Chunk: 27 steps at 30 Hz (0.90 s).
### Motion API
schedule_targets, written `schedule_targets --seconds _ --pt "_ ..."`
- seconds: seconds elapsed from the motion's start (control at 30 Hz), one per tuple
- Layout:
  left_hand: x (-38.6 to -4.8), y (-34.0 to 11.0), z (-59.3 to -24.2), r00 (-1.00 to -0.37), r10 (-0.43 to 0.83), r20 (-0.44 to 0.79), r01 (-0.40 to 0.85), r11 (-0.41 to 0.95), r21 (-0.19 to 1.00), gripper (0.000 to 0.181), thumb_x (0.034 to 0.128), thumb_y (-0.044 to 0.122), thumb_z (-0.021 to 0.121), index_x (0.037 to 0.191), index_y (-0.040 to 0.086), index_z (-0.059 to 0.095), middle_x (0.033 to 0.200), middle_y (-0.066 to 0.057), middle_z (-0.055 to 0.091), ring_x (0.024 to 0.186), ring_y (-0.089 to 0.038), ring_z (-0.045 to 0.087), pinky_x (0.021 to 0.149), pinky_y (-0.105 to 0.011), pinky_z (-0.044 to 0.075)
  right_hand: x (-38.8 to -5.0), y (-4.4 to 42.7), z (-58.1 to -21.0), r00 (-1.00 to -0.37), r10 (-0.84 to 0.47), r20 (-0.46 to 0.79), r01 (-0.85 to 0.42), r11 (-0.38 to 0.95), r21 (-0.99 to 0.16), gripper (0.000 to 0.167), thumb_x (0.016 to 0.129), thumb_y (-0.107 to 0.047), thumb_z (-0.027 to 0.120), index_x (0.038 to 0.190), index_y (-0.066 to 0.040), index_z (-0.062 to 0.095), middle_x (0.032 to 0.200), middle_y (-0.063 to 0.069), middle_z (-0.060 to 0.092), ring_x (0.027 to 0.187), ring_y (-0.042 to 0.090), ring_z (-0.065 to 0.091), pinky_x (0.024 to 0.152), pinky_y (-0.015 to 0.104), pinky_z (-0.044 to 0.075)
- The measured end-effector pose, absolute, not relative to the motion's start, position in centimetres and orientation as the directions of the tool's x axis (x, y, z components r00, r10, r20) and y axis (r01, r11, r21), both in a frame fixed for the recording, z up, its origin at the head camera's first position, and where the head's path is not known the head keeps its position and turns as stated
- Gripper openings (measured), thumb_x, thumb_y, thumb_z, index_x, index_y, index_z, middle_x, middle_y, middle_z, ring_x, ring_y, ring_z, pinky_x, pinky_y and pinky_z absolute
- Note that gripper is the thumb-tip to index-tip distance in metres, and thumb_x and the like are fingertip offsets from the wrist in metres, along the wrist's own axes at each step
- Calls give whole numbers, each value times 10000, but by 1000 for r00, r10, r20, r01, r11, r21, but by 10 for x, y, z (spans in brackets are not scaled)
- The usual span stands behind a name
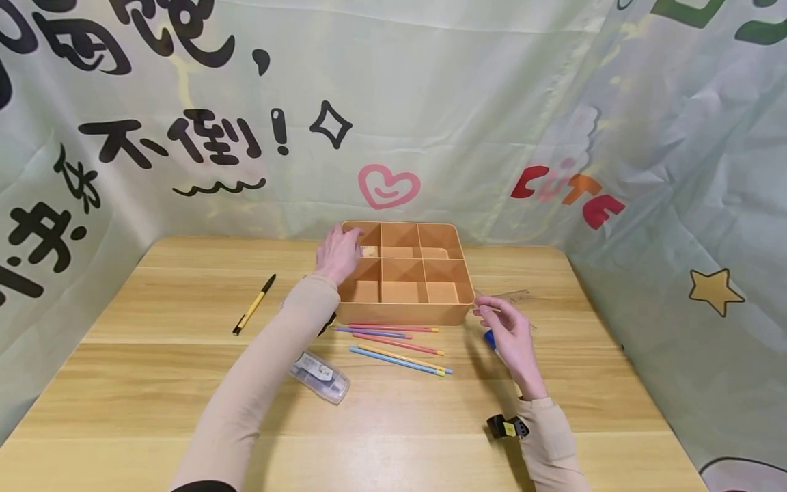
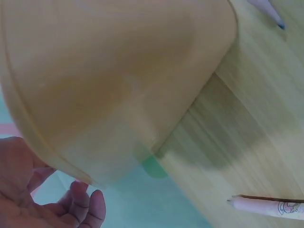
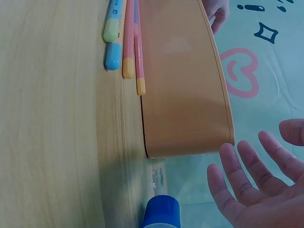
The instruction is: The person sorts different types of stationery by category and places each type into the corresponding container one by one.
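Observation:
An orange-tan organizer box (image 1: 402, 313) with several compartments stands at the back of the table. My left hand (image 1: 338, 254) reaches over its back left corner. A small pale thing (image 1: 370, 251) lies in that compartment; its kind is unclear. In the left wrist view, the left fingers (image 2: 78, 204) bend loosely at the box rim, with nothing visible held. Beside the box's front right corner is my right hand (image 1: 509, 335), fingers spread and relaxed in the right wrist view. Just below it is a blue-capped thing (image 3: 162, 211), partly hidden in the head view.
Several colored pencils or pens (image 1: 399, 362) lie before the box. A clear case (image 1: 321, 377) with dark contents rests nearer, left of center. Farther left lies a yellow and black pen (image 1: 255, 305). Thin clear items (image 1: 513, 296) lie right of the box. A printed cloth (image 1: 479, 102) hangs behind.

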State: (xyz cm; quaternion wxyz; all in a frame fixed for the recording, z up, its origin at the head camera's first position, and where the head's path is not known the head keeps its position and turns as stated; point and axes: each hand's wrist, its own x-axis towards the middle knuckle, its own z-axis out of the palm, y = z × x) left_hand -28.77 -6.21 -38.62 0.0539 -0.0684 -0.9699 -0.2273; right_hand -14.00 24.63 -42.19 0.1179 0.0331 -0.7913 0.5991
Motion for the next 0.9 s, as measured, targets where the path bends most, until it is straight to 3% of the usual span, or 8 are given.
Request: schedule_targets --seconds 0.4,0.57,0.9 --pt "-280 -77 -386 -982 83 167 157 852 500 373 1025 138 468 1377 146 591 1391 -147 541 1295 -359 509 969 -558 526 -139 246 -420 -972 97 214 -178 291 -940 313 1046 -184 550 1218 56 652 1129 -47 707 984 29 694 870 208 575" --pt "-271 -90 -386 -982 74 176 161 817 554 397 1027 192 483 1414 146 559 1360 -156 544 1214 -350 552 939 -545 524 -138 246 -421 -970 99 221 -185 284 -941 324 1047 -182 546 1227 68 644 1114 -60 711 980 23 690 858 183 565" --pt "-229 -121 -396 -979 57 196 176 726 665 456 1014 262 526 1447 120 518 1367 -192 554 1243 -401 542 1000 -580 469 -136 251 -420 -961 103 257 -219 285 -933 311 1051 -171 535 1222 65 643 1112 -123 712 981 -13 686 850 177 562"
